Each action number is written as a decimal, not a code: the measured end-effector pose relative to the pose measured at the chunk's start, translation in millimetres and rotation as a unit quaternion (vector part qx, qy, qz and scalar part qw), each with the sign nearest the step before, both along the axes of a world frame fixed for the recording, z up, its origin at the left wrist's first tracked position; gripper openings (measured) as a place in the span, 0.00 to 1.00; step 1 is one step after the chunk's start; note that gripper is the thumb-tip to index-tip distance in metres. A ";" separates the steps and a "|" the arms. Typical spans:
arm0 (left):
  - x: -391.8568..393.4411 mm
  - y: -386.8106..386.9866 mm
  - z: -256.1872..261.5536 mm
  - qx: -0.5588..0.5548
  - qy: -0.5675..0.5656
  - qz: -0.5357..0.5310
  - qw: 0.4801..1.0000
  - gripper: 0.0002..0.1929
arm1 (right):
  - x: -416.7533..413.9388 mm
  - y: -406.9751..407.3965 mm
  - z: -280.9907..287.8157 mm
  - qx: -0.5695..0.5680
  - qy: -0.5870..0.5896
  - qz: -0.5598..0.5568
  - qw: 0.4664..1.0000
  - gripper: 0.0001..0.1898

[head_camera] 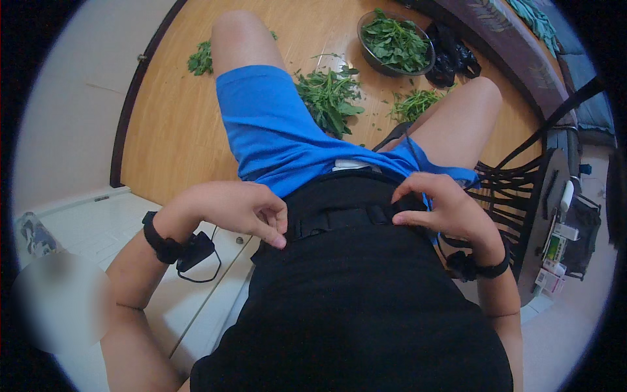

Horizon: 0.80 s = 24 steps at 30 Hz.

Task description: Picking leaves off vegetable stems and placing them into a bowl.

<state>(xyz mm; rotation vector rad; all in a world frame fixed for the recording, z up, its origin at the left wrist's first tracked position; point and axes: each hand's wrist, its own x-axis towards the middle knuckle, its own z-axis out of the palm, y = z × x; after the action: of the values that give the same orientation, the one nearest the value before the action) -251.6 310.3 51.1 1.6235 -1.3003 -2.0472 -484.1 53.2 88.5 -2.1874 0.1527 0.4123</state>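
Note:
A black waist belt [343, 219] with a buckle or pouch part crosses the front of the black shirt [352, 304] that I wear. My right hand [436, 208] has its thumb and forefinger on the belt's right part, one at each edge. At the left end of the belt is my left hand [247, 213], its fingers curled and thumb tip close to them. Whether it pinches the belt is unclear. Each wrist carries a black strap; a small black device [196, 251] hangs by the left one. Below the belt are blue shorts [269, 117].
Leafy greens fill a bowl [365, 46] on the wooden floor [161, 137]. Beside it lies a black plastic bag [453, 56]. Loose leaf piles [328, 98] and stems [416, 104] lie between my knees. Black cables [509, 196] hang at the right; a white cabinet [171, 304] stands left.

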 end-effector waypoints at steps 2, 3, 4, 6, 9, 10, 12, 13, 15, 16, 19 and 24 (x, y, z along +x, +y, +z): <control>3.1 2.0 -6.3 0.014 0.027 -0.001 1.000 0.17 | 3.7 2.6 -3.8 0.000 -0.061 0.023 0.998 0.15; 2.8 2.0 -5.7 0.014 0.028 -0.002 1.000 0.17 | 5.3 4.0 -5.0 0.000 -0.120 0.045 0.992 0.14; 1.6 2.1 -4.1 0.007 0.042 0.019 0.999 0.16 | 6.2 6.2 -4.9 0.000 -0.120 0.044 0.992 0.14; -2.6 3.4 -5.1 0.001 0.057 0.041 0.998 0.15 | 8.1 10.4 -4.1 0.084 -0.054 0.056 0.993 0.14; -9.7 4.5 -7.2 -0.002 0.062 0.104 0.993 0.14 | 11.7 14.5 -7.5 0.075 -0.076 0.055 0.993 0.15; -10.1 2.9 -1.2 0.013 0.050 0.100 0.994 0.14 | 12.5 14.3 -7.1 0.075 -0.075 0.054 0.993 0.15; -10.6 2.8 1.5 0.028 0.037 0.095 0.994 0.13 | 14.5 12.9 -5.9 0.080 -0.065 0.085 0.991 0.15; -10.0 4.6 0.2 0.042 0.042 0.102 0.993 0.14 | 15.0 12.8 -6.3 0.080 -0.065 0.084 0.991 0.15; -10.3 7.4 -2.3 0.055 0.047 0.107 0.992 0.14 | 15.8 13.2 -7.4 0.095 -0.057 0.087 0.990 0.15; -11.1 8.7 -3.7 0.058 0.075 0.132 0.987 0.16 | 16.1 12.8 -7.7 0.096 -0.057 0.086 0.990 0.15; -11.8 5.8 -1.3 0.099 0.103 0.157 0.977 0.17 | 16.8 12.2 -9.1 0.107 -0.050 0.091 0.989 0.15; -15.1 -8.3 10.6 0.149 0.035 0.081 0.985 0.18 | 18.5 12.6 -8.6 0.108 -0.020 0.096 0.989 0.18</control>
<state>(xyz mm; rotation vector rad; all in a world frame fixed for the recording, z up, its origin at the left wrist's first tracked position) -266.7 302.0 61.7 1.6937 -0.8387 -2.2560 -465.6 65.9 79.9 -1.9998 -0.1220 0.4703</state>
